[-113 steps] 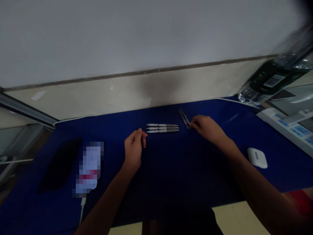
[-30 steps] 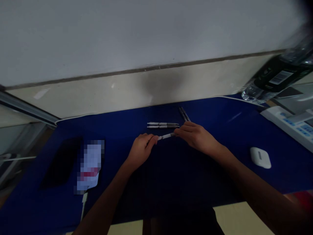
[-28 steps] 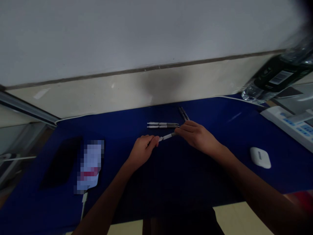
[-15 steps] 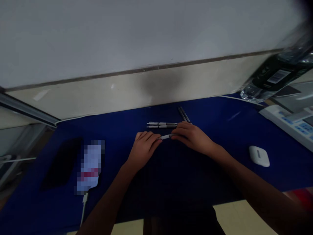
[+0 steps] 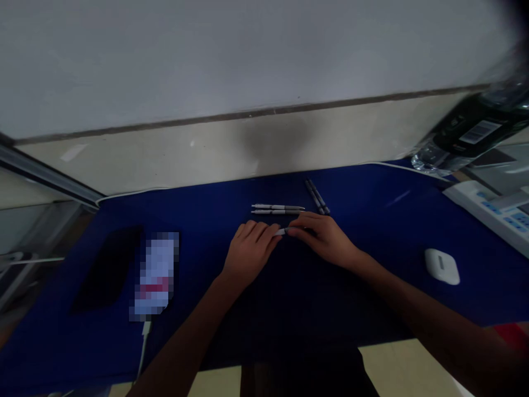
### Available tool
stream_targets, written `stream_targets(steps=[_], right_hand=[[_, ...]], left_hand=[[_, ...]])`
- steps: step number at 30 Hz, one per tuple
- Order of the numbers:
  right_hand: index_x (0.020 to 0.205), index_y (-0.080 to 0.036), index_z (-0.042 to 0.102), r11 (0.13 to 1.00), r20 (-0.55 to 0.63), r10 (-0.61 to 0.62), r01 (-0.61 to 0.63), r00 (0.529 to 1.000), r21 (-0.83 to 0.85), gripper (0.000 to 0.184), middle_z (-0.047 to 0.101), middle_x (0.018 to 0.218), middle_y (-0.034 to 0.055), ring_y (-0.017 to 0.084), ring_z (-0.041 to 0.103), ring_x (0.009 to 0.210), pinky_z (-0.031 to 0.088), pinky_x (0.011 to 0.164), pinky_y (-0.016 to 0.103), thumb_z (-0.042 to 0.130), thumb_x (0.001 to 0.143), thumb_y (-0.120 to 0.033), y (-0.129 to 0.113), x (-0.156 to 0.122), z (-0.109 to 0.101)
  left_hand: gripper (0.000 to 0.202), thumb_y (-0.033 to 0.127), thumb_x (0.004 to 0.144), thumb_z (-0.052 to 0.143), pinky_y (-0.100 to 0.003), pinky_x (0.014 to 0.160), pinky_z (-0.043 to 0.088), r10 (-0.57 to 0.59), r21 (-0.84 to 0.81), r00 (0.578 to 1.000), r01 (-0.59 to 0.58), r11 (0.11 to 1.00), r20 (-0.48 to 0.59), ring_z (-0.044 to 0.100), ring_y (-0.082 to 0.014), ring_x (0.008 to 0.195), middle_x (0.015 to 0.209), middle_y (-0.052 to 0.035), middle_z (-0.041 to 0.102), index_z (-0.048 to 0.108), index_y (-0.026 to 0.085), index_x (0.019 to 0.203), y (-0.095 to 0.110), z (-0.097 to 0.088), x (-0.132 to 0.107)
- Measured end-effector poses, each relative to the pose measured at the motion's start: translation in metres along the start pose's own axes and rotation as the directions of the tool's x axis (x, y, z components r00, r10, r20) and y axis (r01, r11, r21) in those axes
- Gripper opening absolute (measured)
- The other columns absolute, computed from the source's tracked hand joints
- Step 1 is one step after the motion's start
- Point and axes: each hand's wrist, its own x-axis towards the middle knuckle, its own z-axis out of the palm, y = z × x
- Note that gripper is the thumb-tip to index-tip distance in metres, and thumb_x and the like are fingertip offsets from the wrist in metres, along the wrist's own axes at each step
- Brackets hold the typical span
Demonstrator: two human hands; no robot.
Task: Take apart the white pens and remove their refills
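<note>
Between my two hands lies a white and grey pen (image 5: 281, 231), mostly covered by my fingers. My left hand (image 5: 251, 248) is closed on its white left part, while the fingertips of my right hand (image 5: 324, 237) pinch its grey right end. Just beyond my fingers, two similar pens (image 5: 273, 209) lie side by side on the blue table (image 5: 206, 204). Two slim dark pens (image 5: 316, 197) lie slanted behind my right hand.
At left are a phone (image 5: 155, 275) on a white cable (image 5: 142, 347) and a flat black object (image 5: 107, 270). A white earbud case (image 5: 442, 267) sits at right. Farther back are a plastic bottle (image 5: 471, 132) and a white device with blue buttons (image 5: 491, 204). A wall (image 5: 185, 154) borders the far edge.
My hands have come closer together, and less of the held pen shows between them. My right hand has shifted off the lying pens, baring their grey ends. The view has shifted slightly.
</note>
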Motion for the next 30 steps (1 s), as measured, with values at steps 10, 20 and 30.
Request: stream_targets(steps=[10,20,30], right_hand=[[0.081,-0.017,0.069,0.943,0.098,0.254,-0.269,0.962,0.197,0.035,0.061,0.069,-0.001,0.011,0.053,0.062,0.038,0.059,0.024,0.049,0.095,-0.042,-0.005,0.002,0.003],[0.074,-0.016,0.063,0.899,0.151,0.31,-0.341,0.939,0.276,0.041,0.046,0.061,-0.0033,0.009,0.039,0.054,0.03,0.05,0.023,0.048,0.094,-0.049,-0.008,0.0,0.009],[0.071,-0.017,0.064,0.928,0.058,0.32,-0.325,0.946,0.184,0.051,0.054,0.061,0.0,0.011,0.046,0.052,0.033,0.05,0.026,0.04,0.096,-0.054,0.002,0.004,-0.007]], left_hand=[[0.021,0.03,0.096,0.052,-0.04,0.084,0.035,0.002,0.135,0.995,0.012,0.991,-0.098,0.055,-0.024,0.093,0.097,-0.0067,0.067,0.063,0.02,0.111,0.01,-0.006,-0.001],[0.024,0.039,0.094,0.055,-0.037,0.073,0.035,-0.051,0.147,0.989,0.071,0.987,-0.14,0.052,-0.0227,0.082,0.08,-0.0056,0.062,0.065,0.017,0.095,0.012,-0.003,-0.001],[0.02,0.037,0.089,0.061,-0.036,0.07,0.034,-0.078,0.141,0.971,0.112,0.984,-0.227,0.052,-0.0224,0.079,0.078,-0.0053,0.063,0.066,0.017,0.092,0.008,-0.004,0.0]])
